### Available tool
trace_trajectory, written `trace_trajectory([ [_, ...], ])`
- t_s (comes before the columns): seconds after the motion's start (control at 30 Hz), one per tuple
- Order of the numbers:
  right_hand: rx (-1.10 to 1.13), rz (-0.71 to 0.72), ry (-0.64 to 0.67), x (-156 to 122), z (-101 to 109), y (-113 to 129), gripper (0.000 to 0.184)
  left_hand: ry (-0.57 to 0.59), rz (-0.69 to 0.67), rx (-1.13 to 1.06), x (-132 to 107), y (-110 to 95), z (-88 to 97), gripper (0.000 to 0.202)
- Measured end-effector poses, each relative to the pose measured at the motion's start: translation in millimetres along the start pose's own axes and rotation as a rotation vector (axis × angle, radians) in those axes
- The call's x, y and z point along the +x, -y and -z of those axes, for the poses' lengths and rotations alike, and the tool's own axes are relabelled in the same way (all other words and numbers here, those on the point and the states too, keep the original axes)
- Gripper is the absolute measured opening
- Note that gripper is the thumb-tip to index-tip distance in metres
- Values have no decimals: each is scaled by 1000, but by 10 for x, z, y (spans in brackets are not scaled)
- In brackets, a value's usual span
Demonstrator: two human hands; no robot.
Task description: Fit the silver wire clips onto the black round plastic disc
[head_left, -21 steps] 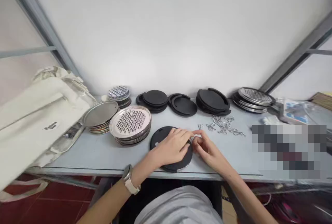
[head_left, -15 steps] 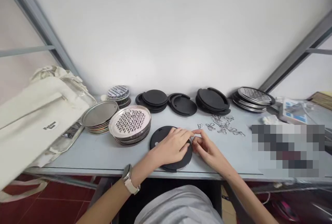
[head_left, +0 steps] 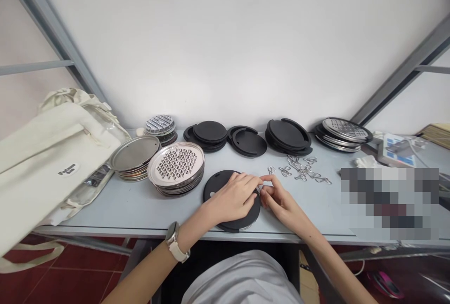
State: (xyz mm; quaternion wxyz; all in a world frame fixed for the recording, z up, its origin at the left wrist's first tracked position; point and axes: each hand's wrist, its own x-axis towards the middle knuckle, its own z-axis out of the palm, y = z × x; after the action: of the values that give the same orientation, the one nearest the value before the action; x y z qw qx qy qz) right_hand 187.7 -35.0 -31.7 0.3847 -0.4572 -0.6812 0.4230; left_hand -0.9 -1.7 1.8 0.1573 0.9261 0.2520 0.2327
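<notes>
A black round disc (head_left: pixel 220 186) lies on the grey table (head_left: pixel 133 208) near its front edge. My left hand (head_left: pixel 234 197) rests flat on top of the disc, fingers stretched toward its right rim. My right hand (head_left: pixel 279 197) is at that same rim, thumb and forefinger pinched together on a small wire clip that is mostly hidden by the fingertips. The two hands' fingertips almost touch. A wristwatch (head_left: pixel 175 243) is on my left wrist.
Several loose wire clips (head_left: pixel 302 169) lie right of the hands. Perforated grater discs (head_left: pixel 176 167) and plain metal discs (head_left: pixel 134 156) are stacked at left, black discs (head_left: pixel 246 140) along the wall, more grater assemblies (head_left: pixel 342 133) at right. A cream bag (head_left: pixel 52 154) fills the left end.
The hands have stayed in the same place on the disc; only the view has shifted slightly.
</notes>
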Motion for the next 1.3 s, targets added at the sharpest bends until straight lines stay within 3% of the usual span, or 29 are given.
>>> trace_trajectory([
  [0.77,50,-34,-15,11,-6,-29,23,-5,-3,31,5,-7,10,25],
  [1.03,-184,-45,-123,15,-27,29,24,-2,18,71,6,-26,28,16],
  [1.3,-225,-12,-110,10,-17,50,34,7,20,89,6,-11,24,16],
])
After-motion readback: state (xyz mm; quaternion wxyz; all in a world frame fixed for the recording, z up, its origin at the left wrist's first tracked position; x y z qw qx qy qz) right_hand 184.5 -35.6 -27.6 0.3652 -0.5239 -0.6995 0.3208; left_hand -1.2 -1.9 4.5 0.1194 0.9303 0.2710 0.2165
